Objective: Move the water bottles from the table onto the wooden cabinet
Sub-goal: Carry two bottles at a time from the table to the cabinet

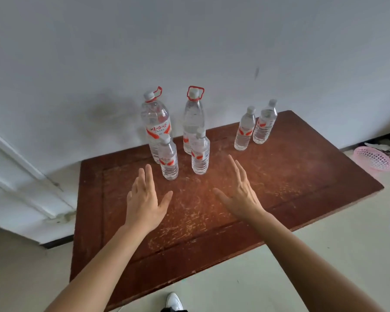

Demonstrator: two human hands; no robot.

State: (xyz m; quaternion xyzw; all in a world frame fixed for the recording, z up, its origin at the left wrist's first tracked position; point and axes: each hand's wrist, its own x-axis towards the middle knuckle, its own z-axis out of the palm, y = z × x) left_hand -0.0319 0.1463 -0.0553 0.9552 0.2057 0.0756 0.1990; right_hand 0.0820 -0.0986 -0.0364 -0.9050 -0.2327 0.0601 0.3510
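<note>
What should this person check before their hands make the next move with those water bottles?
1. Left hand empty, fingers straight: ok.
2. Right hand empty, fingers straight: ok.
3. Near left small bottle upright and capped: ok.
4. Near right small bottle upright and capped: ok.
5. Gap between the near left small bottle and the large bottle behind it: cannot tell, they overlap in view.
6. Whether the wooden top is table or cabinet: cannot tell.
</note>
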